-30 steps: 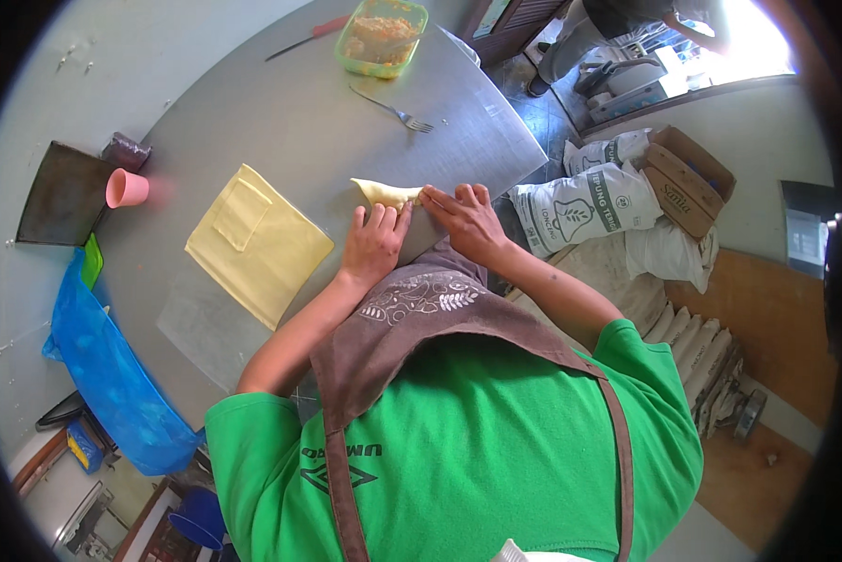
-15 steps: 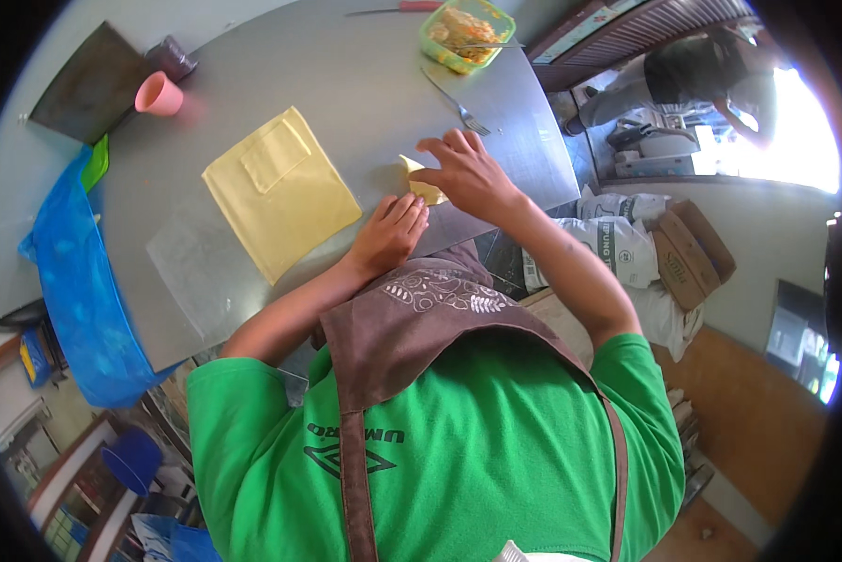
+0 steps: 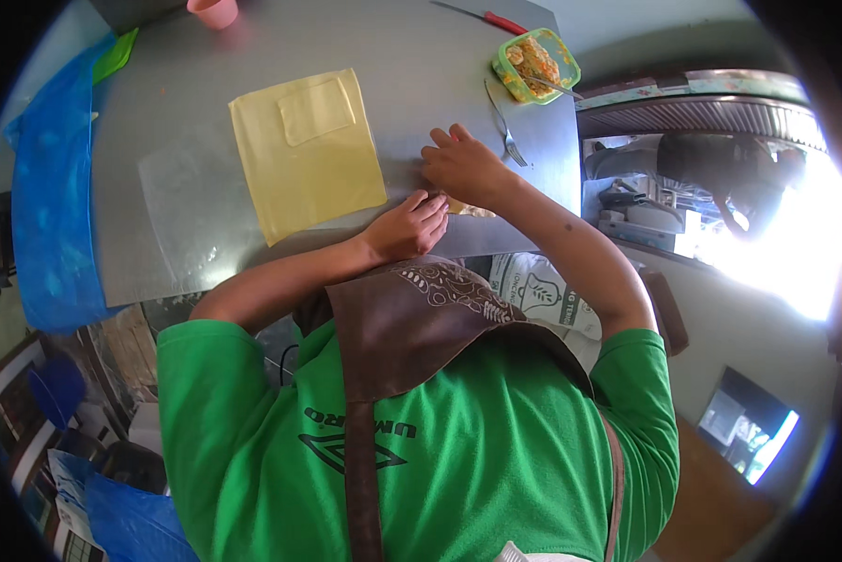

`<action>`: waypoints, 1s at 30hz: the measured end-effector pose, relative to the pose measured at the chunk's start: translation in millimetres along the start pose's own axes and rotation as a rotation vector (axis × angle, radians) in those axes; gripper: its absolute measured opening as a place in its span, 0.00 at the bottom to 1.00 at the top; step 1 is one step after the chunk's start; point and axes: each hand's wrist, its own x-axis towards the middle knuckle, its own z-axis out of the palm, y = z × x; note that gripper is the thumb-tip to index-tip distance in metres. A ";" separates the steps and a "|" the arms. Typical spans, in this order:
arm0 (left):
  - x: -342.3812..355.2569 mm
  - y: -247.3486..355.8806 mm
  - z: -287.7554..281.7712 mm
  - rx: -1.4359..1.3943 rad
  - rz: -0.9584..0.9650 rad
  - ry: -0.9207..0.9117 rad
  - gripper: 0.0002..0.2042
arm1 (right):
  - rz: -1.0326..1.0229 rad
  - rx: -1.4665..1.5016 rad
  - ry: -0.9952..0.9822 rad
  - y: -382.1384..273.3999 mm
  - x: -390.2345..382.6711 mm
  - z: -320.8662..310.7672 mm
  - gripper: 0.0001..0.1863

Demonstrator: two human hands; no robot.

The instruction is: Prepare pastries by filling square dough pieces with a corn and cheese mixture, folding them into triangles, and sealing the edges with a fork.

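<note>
A gray metal table [image 3: 192, 89] holds a broad, pale-yellow dough sheet [image 3: 318, 183] lying flat to the left of a person's two hands, the right hand [image 3: 463, 169] with fingers curled and slightly spread, the left hand [image 3: 410, 228] with fingers bent close together; whether either grips anything cannot be told. Near the table's front edge, mostly covered by the right hand and wrist, a small dough piece [image 3: 468, 210] shows only a pale-yellow strip with uneven, browner patches, its visible end pointing right, its full long axis hidden.
</note>
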 end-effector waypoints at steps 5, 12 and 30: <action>2.1 -2.1 -1.7 0.000 -0.010 -0.013 0.12 | -0.008 0.157 0.131 18.9 -7.3 19.9 0.04; 6.4 -1.4 -4.8 -0.094 -0.060 -0.076 0.13 | 0.101 0.386 0.067 32.3 -4.3 28.1 0.04; 21.5 -14.6 -8.3 -0.158 -0.168 -0.106 0.21 | 0.111 0.291 -0.077 60.3 6.7 16.3 0.04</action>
